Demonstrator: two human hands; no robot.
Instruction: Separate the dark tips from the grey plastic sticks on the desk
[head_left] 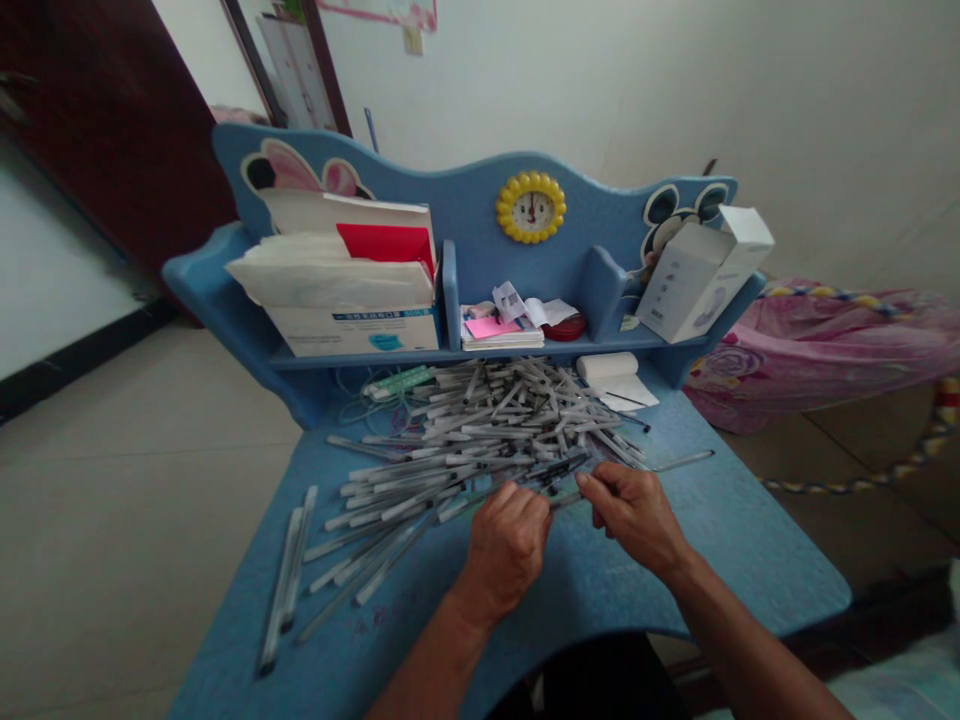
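We grip one pen (568,500) over the table (750,540), near middle: left hand (510,535) clenched round one end, right hand (630,505) pinching the other. We judge this piece unfinished. Large pen heap (517,400) at far centre; looser pens (375,505) to its left, stray pens (289,570) farther left. Which are done, we cannot tell.
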